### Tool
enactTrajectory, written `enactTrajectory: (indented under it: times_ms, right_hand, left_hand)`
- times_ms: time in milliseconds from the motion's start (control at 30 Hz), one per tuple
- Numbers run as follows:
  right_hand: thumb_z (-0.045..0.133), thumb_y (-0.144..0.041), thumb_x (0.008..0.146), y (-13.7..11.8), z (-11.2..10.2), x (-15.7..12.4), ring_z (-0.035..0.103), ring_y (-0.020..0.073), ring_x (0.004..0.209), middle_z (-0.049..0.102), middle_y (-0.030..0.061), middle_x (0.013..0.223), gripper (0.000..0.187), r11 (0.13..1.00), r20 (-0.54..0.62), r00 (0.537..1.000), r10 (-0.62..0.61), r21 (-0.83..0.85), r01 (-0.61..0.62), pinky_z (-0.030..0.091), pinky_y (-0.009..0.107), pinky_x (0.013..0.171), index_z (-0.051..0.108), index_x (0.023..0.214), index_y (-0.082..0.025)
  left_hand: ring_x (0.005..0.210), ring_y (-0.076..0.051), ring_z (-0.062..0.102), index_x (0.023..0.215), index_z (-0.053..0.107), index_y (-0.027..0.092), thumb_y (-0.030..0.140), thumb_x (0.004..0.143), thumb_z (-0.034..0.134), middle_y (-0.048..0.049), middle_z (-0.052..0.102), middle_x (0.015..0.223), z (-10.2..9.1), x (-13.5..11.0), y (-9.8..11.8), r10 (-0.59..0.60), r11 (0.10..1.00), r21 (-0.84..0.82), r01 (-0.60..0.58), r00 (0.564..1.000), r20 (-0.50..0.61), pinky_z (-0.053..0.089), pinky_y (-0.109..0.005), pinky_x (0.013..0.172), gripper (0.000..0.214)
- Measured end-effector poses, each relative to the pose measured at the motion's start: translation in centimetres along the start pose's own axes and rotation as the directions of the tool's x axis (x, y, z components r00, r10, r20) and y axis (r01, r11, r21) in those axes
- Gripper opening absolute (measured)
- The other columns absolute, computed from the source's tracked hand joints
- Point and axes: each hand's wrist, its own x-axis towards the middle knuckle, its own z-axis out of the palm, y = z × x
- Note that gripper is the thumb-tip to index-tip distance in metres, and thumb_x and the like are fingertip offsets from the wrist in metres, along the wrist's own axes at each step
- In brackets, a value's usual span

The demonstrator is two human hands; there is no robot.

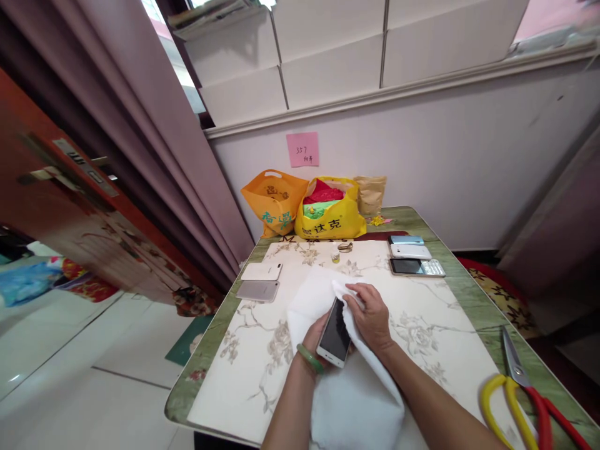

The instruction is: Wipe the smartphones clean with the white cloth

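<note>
A white smartphone with a dark screen rests face up in my left hand, which wears a green bangle at the wrist. The fingers of that hand curl under the phone and are partly hidden. My right hand pinches the raised edge of a white cloth beside the phone's upper right. This cloth spreads under and around the phone, toward the front edge of the table.
Two phones lie at left, several more at right. Large scissors with yellow and red handles sit front right. An orange bag, a yellow bag and a brown paper bag stand at the back. A small jar is mid-table.
</note>
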Motion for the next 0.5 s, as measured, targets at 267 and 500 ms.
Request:
enactTrajectory:
  times_ms: [267, 500]
  right_hand:
    - [0.059, -0.049, 0.082, 0.3, -1.3, 1.3, 0.062, 0.0193, 0.073, 0.070, 0.0010, 0.079, 0.032, 0.854, 0.490, 0.823, 0.288, 0.256, -0.452, 0.048, 0.028, 0.067, 0.069, 0.084, -0.019]
    - [0.068, -0.052, 0.073, 0.0, -2.3, 1.9, 0.062, 0.0195, 0.062, 0.070, 0.0019, 0.077, 0.037, 0.681, 0.715, 0.626, 0.312, 0.291, -0.672, 0.047, 0.028, 0.057, 0.067, 0.090, -0.019]
  left_hand:
    - [0.052, -0.022, 0.065, 0.095, 0.068, 0.008, 0.058, 0.086, 0.049, -0.0115, 0.071, 0.068, -1.4, 0.5, 0.3, -0.144, 0.981, 0.145, 0.130, 0.985, 0.092, 0.048, -0.030, 0.049, 0.054]
    - [0.059, -0.025, 0.069, 0.111, 0.063, 0.010, 0.068, 0.085, 0.040, -0.0132, 0.072, 0.074, -1.8, 1.1, 0.4, -0.150, 0.984, 0.122, 0.130, 0.973, 0.177, 0.052, -0.034, 0.053, 0.067]
